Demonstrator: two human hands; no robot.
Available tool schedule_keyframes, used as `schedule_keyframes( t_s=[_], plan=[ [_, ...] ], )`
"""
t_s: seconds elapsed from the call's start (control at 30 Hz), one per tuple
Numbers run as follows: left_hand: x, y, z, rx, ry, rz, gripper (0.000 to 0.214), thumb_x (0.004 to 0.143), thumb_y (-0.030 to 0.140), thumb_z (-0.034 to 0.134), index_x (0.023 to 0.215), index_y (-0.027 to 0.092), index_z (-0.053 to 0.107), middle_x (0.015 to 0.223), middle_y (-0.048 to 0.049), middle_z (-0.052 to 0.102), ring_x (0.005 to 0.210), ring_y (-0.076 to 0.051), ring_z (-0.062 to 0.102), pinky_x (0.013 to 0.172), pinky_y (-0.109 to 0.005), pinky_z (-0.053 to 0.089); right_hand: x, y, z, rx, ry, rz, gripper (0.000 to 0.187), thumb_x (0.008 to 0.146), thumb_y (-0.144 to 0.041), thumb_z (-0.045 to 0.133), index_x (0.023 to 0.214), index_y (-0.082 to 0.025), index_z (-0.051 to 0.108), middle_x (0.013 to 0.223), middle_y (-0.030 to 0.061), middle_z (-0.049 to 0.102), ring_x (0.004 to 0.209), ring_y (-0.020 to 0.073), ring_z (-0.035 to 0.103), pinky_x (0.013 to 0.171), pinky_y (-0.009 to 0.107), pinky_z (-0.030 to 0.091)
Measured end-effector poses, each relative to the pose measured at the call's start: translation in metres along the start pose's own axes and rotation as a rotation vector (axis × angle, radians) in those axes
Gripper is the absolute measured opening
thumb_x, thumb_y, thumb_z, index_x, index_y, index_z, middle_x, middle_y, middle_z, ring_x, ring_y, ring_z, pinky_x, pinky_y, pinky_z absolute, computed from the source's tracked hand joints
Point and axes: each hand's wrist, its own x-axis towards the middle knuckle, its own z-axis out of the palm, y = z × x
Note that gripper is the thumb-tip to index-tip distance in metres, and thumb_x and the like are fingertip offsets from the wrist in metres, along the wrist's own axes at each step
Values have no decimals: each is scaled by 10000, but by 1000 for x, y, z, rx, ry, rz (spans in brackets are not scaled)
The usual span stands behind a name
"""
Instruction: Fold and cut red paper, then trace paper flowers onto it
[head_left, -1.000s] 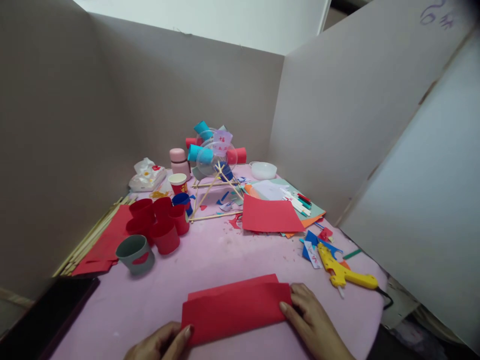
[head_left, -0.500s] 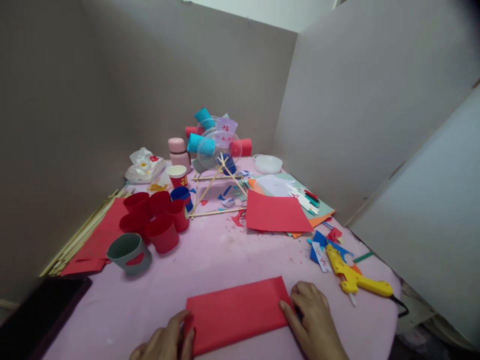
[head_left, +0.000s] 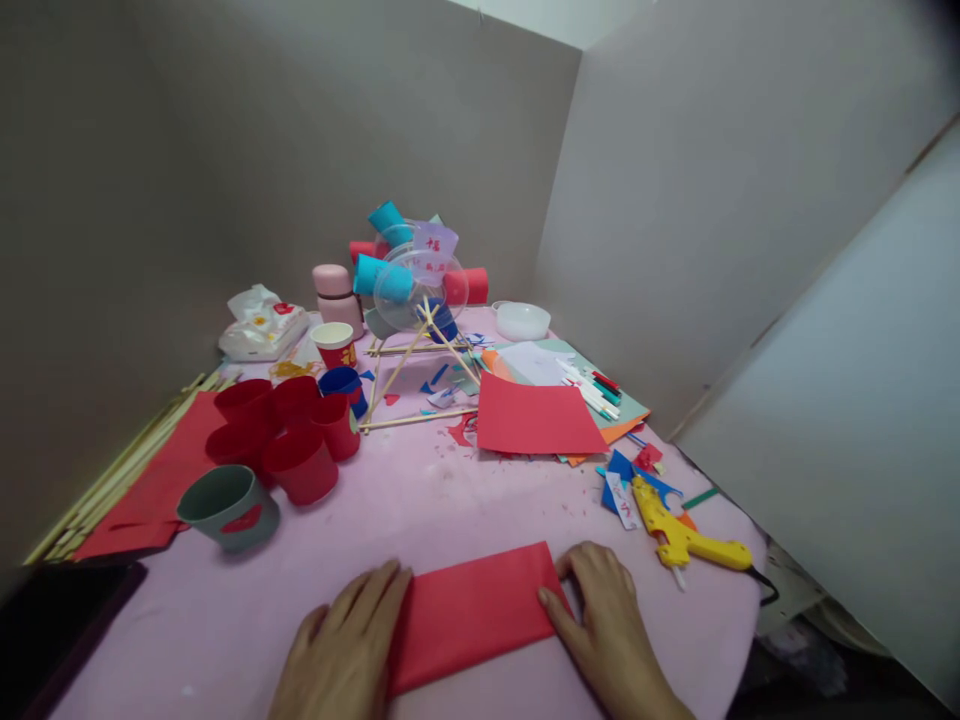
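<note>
A folded sheet of red paper [head_left: 476, 615] lies on the table at the front, its fold lines running slightly upward to the right. Over its left end rests my left hand [head_left: 349, 635], fingers stretched out flat and side by side. My right hand [head_left: 604, 620] holds the right end, the thumb on top of the paper and the other fingers bent at its far right corner. The paper's left edge is hidden beneath my left hand. Ahead of the folded piece lies another flat red sheet [head_left: 540, 418].
Red paper cups [head_left: 301, 468], a grey one [head_left: 229, 508] and a blue one stand at left. Behind them rises a stick frame with a cup wheel [head_left: 420, 285]. A yellow glue gun [head_left: 679, 530] lies right, near markers [head_left: 592, 390]. A dark flat device [head_left: 67, 625] sits front left.
My left hand has moved from the paper's left edge to lying flat across that end. My right hand stays at the right end. The whole view has shifted slightly.
</note>
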Motion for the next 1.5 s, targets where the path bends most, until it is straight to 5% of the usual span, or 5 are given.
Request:
schedule_keyframes(
  t_s=[0.17, 0.53, 0.8, 1.1, 1.5],
  plan=[
    [22, 11, -20, -56, -69, -78, 382, 867, 203, 314, 1109, 154, 606, 1143, -147, 603, 1022, -297, 533, 852, -442, 363, 8, 2, -6, 24, -39, -53, 427, 823, -208, 544, 1241, -219, 458, 1204, 103, 526, 1114, 281, 466, 936, 456, 358],
    [41, -6, -25, -779, -29, -57, 90, 726, 235, 526, 644, 197, 523, 679, 1, 567, 683, -195, 494, 637, -295, 342, 65, -19, -36, 119, -395, -150, 260, 673, -140, 627, 927, -193, 602, 979, 51, 586, 925, 215, 512, 805, 325, 394],
    [49, -12, -30, -1150, -4, -150, 147, 706, 303, 617, 692, 159, 589, 661, 8, 610, 638, -155, 525, 597, -246, 385, 85, -41, -23, 396, -491, -223, 215, 829, -203, 511, 667, -159, 645, 589, -29, 581, 572, 117, 498, 547, 213, 341],
    [42, -9, -25, -1573, 2, -305, 333, 747, 443, 642, 832, 122, 655, 683, -33, 675, 631, -162, 590, 607, -251, 432, 80, -28, -17, 615, -499, -74, 265, 833, -300, 505, 663, -135, 625, 584, -11, 547, 573, 129, 483, 538, 222, 362],
    [41, -11, -23, -1790, 7, -408, 340, 639, 370, 778, 879, 143, 699, 717, -33, 726, 621, -146, 617, 617, -238, 445, 81, -28, -24, 503, -455, -149, 277, 857, -300, 509, 691, -159, 681, 631, 24, 655, 619, 169, 574, 594, 253, 411]
  ],
)
